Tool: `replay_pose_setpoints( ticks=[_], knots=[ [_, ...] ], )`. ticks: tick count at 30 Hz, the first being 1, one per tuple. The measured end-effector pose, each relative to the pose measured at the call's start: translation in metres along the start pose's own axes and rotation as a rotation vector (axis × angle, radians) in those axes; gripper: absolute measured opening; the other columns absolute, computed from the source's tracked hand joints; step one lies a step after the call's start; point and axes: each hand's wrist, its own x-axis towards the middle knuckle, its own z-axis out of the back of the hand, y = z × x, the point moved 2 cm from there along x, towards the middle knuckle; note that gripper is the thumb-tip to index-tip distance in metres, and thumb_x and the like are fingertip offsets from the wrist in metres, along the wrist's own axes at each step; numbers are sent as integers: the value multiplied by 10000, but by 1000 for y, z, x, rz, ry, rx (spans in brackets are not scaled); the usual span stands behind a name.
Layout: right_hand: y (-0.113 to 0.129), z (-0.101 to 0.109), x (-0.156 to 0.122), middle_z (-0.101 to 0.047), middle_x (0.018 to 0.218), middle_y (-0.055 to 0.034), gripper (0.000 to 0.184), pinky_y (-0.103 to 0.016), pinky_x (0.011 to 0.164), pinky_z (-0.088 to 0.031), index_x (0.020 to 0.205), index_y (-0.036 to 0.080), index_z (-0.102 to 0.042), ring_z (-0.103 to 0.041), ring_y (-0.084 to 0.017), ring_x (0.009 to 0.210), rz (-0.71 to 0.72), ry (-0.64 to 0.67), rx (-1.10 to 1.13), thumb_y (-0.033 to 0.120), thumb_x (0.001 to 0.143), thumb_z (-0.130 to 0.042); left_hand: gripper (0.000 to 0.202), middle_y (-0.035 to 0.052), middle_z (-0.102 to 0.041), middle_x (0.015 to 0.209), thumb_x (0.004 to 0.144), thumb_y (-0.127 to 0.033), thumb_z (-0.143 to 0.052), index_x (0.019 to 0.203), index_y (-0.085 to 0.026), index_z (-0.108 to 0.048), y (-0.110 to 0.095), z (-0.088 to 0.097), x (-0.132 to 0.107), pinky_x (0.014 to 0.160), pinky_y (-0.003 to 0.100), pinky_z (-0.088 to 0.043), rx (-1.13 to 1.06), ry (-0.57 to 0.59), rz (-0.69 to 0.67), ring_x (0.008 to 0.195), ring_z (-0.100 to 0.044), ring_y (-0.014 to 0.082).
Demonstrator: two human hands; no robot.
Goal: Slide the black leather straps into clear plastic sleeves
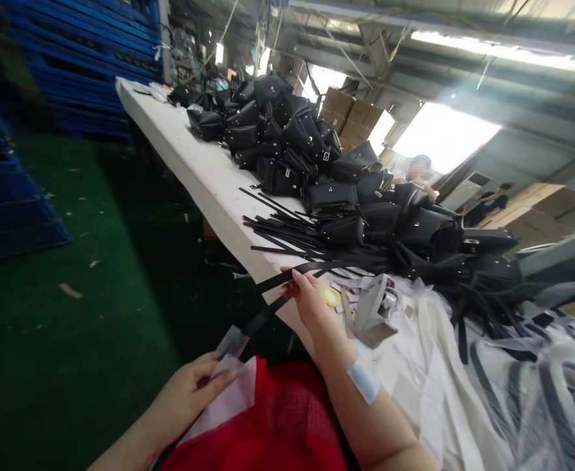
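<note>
Strap (276, 281), black, pinched in right hand (307, 296) at edge of white table (213, 180). Left hand (193, 389) grips clear plastic (231, 343); can't tell if a lower black length runs inside it or behind. Black bags (277, 178) piled beyond; metal fittings too small to read any branding. Yellow ring (332, 297) beside right wrist.

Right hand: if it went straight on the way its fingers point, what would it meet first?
Past the black strap it holds, the right hand would probably meet the loose straps on the white table; its height above them is unclear.
</note>
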Motion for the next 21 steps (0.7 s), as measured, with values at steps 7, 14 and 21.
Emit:
replay_pose_setpoints(
  ticks=[7, 14, 21],
  knots=[
    [-3, 24, -59, -660, 641, -18, 319, -278, 591, -480, 969, 156, -747, -602, -146, 581, 108, 12, -56, 425, 846, -628, 463, 70, -661, 943, 833, -599, -602, 778, -170, -766, -9, -9, -9, 734, 277, -505, 7, 30, -19, 875, -639, 240],
    [0, 50, -93, -701, 710, -32, 259, -266, 584, -482, 971, 177, -758, -611, -141, 594, 141, 13, -37, 389, 875, -644, 421, 21, -582, 791, 768, -548, -700, 737, -129, -694, 2, -21, -11, 579, 241, -419, -112, 64, 12, 689, -565, 165],
    [-4, 52, -111, -685, 647, -15, 262, -246, 598, -484, 972, 200, -767, -625, -131, 582, 99, 137, -42, 409, 906, -624, 445, 20, -562, 786, 831, -568, -640, 777, -129, -692, -3, -28, -11, 539, 225, -381, -13, 138, -52, 659, -533, 141]
  ],
)
